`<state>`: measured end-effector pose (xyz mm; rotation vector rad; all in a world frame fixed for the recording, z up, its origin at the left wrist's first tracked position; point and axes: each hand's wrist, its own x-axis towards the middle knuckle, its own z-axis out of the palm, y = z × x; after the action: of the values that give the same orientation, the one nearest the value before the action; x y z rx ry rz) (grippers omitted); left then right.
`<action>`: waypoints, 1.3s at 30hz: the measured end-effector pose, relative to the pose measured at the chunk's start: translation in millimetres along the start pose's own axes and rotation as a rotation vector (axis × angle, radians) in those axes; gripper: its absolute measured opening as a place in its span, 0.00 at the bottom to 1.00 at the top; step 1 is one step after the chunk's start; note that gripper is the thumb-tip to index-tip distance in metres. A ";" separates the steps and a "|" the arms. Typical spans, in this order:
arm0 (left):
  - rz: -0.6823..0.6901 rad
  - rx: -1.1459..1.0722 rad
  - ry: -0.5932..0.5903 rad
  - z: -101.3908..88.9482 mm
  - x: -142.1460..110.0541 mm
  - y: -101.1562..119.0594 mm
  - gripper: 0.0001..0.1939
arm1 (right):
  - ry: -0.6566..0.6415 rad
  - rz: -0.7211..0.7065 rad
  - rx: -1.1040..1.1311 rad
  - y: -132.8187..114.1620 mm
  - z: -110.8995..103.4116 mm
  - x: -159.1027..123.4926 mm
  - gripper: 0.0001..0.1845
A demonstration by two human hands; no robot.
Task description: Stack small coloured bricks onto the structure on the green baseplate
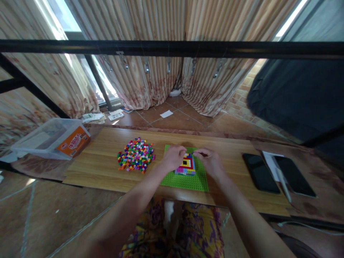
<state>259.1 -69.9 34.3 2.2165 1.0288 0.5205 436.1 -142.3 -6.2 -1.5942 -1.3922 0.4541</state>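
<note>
A square build of small toy bricks (185, 172), ringed in yellow, red, pink and blue around a dark centre, sits on a green studded baseplate (172, 182). My left hand (174, 157) is closed at the build's far left side, fingers curled in. What its fingertips hold, if anything, is hidden. Just off the far right corner, my right hand (209, 160) has thumb and finger pinched together. Something small and dark seems to be at those fingertips, too small to name. To the left lies a loose pile of multicoloured bricks (137, 154).
The wooden board (99, 161) carries the baseplate and pile. A clear plastic box (48, 138) with an orange label stands at the left. Two dark tablet-like devices (260, 172) and a white pen (283, 184) lie at the right. A black rail (172, 49) crosses beyond, before curtains.
</note>
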 end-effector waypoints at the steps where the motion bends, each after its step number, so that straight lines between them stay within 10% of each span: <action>1: 0.007 0.005 -0.048 1.9 5.7 -1.8 0.15 | -0.032 -0.021 -0.018 2.2 1.1 2.1 0.13; 23: -0.003 -0.176 -0.108 26.2 13.2 -19.0 0.18 | -0.362 -0.206 -0.180 1.8 -10.8 23.2 0.16; 32: 0.008 -0.205 -0.087 16.8 8.0 -18.1 0.19 | -0.188 -0.046 -0.081 5.1 -4.1 5.8 0.19; 39: -0.045 -0.493 0.239 -7.6 -37.7 -37.6 0.18 | 0.171 0.165 -0.034 17.2 -17.4 -41.4 0.27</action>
<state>211.4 -77.8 10.7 1.7207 0.9421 0.9267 447.4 -185.6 -23.9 -1.7410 -1.1507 0.3835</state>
